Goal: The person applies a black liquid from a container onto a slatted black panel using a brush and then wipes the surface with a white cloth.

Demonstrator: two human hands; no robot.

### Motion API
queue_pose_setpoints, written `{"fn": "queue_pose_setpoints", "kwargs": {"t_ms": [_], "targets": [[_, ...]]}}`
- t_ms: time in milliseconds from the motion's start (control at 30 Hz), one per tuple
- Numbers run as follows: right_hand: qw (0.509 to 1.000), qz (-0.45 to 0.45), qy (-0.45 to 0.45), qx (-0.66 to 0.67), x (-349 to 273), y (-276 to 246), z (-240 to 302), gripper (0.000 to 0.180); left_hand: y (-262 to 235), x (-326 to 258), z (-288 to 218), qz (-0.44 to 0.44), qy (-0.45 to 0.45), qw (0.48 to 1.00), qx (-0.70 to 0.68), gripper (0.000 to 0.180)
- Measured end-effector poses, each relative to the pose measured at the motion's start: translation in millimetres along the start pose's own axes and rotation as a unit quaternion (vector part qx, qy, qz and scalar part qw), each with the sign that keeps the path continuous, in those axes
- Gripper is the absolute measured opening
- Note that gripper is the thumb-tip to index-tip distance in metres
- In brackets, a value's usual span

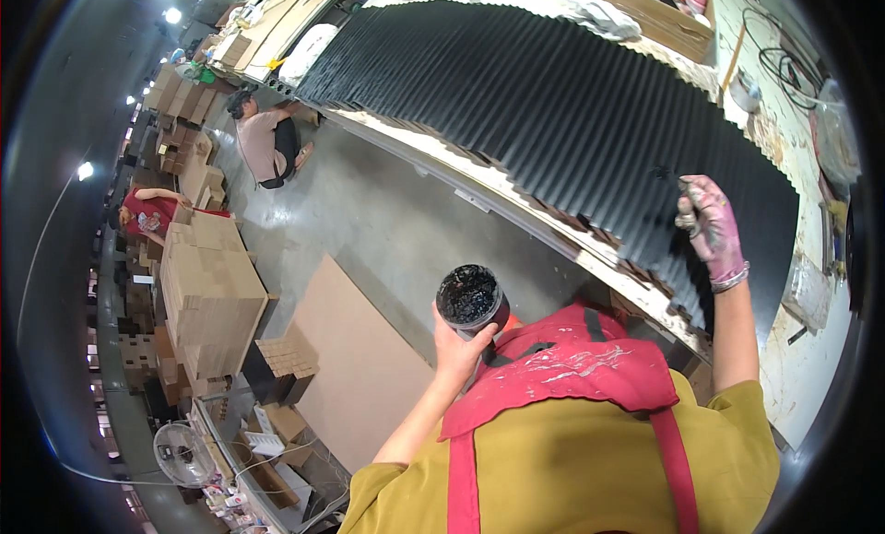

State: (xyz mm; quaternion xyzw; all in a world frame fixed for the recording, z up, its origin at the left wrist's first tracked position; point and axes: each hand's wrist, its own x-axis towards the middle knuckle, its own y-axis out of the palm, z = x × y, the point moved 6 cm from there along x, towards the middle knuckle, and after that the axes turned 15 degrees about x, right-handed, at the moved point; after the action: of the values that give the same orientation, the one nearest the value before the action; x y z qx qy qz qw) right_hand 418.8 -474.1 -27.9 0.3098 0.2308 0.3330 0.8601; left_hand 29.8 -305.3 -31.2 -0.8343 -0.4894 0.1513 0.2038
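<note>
My left hand [458, 354], bare, is closed round a dark round tub [498, 315] and holds it upright in front of my body. Black, glossy, lumpy paint or paste [468, 293] shows inside it. A pink glove smeared with white and dark stains covers my right hand [710, 228]. Its fingers are curled together above the right part of a long black ridged surface [553, 119]; whatever they hold is too small to name. Just beyond the fingertips is a small dark smudge [659, 173] on the ridges. The ridges look like many narrow black strips side by side.
The strips lie on a long white bench [802, 350]. At its far side are a cardboard box [650, 23], a white cloth [604, 18] and coiled cable [784, 69]. Two other people are at left, one sitting on the floor [263, 142]. Cardboard stacks [212, 285] and a fan [184, 454] stand nearer.
</note>
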Motion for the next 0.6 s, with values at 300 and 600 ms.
{"fn": "queue_pose_setpoints", "kwargs": {"t_ms": [300,600], "targets": [[0.986,0.074,0.022,-0.151,54.9,159.7,-93.0,0.015,-114.1,62.4,69.1,-0.045,-0.020,0.998,0.026,0.079],[0.926,0.240,0.005,-0.290,202.0,257.0,-124.6,0.019,-125.4,96.4,80.9,-0.089,-0.092,0.992,-0.013,0.073]]}}
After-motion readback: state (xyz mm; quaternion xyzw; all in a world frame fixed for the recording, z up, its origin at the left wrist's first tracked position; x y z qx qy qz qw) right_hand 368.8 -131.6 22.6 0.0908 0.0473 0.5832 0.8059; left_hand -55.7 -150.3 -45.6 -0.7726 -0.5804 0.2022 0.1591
